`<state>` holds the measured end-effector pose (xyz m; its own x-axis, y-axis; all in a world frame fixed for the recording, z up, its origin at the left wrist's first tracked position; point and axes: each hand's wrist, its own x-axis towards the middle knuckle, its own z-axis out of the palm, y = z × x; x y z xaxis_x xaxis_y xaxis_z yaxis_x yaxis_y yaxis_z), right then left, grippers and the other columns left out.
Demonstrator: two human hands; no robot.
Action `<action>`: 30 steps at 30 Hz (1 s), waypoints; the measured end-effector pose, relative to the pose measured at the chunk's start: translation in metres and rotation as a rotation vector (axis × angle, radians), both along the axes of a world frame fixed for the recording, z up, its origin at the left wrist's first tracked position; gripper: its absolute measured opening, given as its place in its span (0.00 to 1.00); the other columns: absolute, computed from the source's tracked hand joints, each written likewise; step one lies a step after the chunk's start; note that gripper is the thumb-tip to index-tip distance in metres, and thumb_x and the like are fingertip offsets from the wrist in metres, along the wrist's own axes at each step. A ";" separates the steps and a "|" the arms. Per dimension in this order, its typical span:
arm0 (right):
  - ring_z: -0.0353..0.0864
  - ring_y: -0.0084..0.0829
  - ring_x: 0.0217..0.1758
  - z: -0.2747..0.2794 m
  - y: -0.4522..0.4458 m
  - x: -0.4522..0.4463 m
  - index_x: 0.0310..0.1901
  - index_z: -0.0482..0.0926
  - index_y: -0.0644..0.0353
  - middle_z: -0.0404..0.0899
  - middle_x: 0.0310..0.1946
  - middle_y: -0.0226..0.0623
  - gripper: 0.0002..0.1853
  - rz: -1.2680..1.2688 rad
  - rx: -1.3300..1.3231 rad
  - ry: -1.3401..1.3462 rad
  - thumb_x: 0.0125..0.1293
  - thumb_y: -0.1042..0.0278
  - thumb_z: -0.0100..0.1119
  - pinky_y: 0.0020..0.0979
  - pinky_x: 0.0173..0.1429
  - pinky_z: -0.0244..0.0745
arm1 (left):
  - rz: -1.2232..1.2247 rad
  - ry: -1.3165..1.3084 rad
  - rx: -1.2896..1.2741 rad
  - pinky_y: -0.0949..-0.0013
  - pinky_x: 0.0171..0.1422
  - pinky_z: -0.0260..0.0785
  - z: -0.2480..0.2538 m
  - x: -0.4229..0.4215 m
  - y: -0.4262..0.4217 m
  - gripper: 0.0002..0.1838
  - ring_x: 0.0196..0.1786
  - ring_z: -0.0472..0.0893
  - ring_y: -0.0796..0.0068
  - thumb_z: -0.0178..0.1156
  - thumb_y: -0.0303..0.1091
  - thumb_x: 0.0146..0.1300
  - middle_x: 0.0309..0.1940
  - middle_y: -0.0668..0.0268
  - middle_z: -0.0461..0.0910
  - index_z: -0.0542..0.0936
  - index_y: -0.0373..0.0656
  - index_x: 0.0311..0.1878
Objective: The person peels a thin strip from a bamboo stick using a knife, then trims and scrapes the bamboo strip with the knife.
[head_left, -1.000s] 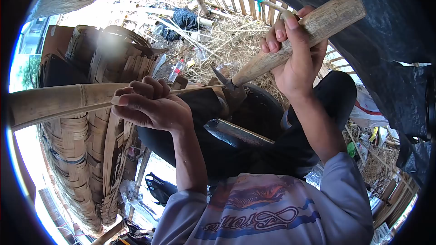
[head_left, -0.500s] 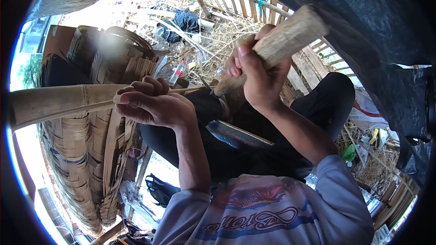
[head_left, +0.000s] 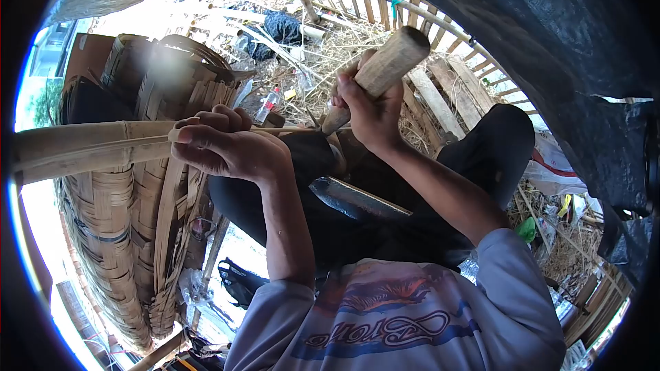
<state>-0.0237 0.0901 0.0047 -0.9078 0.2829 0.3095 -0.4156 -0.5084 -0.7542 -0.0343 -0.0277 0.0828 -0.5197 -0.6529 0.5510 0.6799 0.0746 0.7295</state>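
Note:
My left hand (head_left: 230,144) is closed around a split bamboo pole (head_left: 75,148), thumb and fingers pinching it near its right end. A thin strip (head_left: 148,143) runs along the pole's lower side into that grip. My right hand (head_left: 375,113) is wrapped round the thick wooden handle of a knife (head_left: 395,58). The handle's wide end points up and right, and its narrow end slopes down toward the bamboo. Only a small dark piece of the blade shows there, close to the thin bamboo beyond my left hand. A dark metal blade (head_left: 357,198) lies across my lap.
Tall woven bamboo baskets (head_left: 113,233) stand at my left. A slatted bamboo fence (head_left: 426,14) rises ahead, with straw, a plastic bottle (head_left: 269,103) and a black bag (head_left: 282,27) on the ground. Dark plastic sheeting (head_left: 550,48) hangs at the right.
My right hand has moved left and slightly down with the knife, and its handle is lower. My left hand keeps its grip on the bamboo with little movement.

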 end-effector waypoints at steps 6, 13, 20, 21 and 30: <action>0.70 0.22 0.25 0.041 0.011 0.001 0.33 0.61 0.57 0.70 0.26 0.32 0.09 0.038 -0.134 0.134 0.65 0.76 0.53 0.28 0.31 0.70 | -0.004 -0.032 0.064 0.78 0.19 0.42 0.002 0.003 0.000 0.14 0.18 0.50 0.86 0.42 0.45 0.75 0.15 0.76 0.52 0.55 0.53 0.33; 0.72 0.22 0.26 -0.026 0.006 0.000 0.37 0.62 0.58 0.70 0.25 0.33 0.09 0.026 0.077 -0.044 0.64 0.79 0.53 0.26 0.32 0.70 | -0.084 0.001 0.034 0.79 0.19 0.43 0.001 0.005 -0.005 0.16 0.18 0.51 0.86 0.42 0.44 0.75 0.15 0.76 0.53 0.56 0.51 0.31; 0.75 0.18 0.23 -0.052 0.005 0.006 0.36 0.69 0.59 0.74 0.25 0.30 0.07 0.073 0.039 -0.092 0.61 0.76 0.57 0.24 0.27 0.70 | -0.067 -0.010 0.061 0.79 0.19 0.42 -0.002 0.004 -0.008 0.15 0.17 0.51 0.86 0.43 0.44 0.74 0.15 0.76 0.52 0.56 0.53 0.30; 0.74 0.17 0.21 -0.074 0.004 0.006 0.34 0.69 0.58 0.73 0.24 0.29 0.06 0.068 0.232 -0.257 0.61 0.76 0.57 0.24 0.25 0.70 | -0.093 0.007 0.102 0.79 0.19 0.42 -0.002 0.003 -0.008 0.15 0.17 0.50 0.86 0.43 0.44 0.74 0.15 0.76 0.52 0.55 0.53 0.30; 0.74 0.21 0.34 -0.089 0.012 0.008 0.35 0.68 0.58 0.74 0.29 0.32 0.07 0.158 0.010 -0.178 0.57 0.80 0.54 0.27 0.41 0.72 | -0.087 -0.032 0.091 0.79 0.19 0.40 -0.004 0.004 -0.013 0.14 0.17 0.50 0.86 0.42 0.46 0.74 0.14 0.76 0.52 0.55 0.55 0.32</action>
<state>-0.0153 0.1017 -0.0845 -0.9811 0.1304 0.1427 -0.1913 -0.5488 -0.8138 -0.0301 -0.0411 0.0787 -0.5928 -0.6514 0.4736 0.6570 -0.0511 0.7521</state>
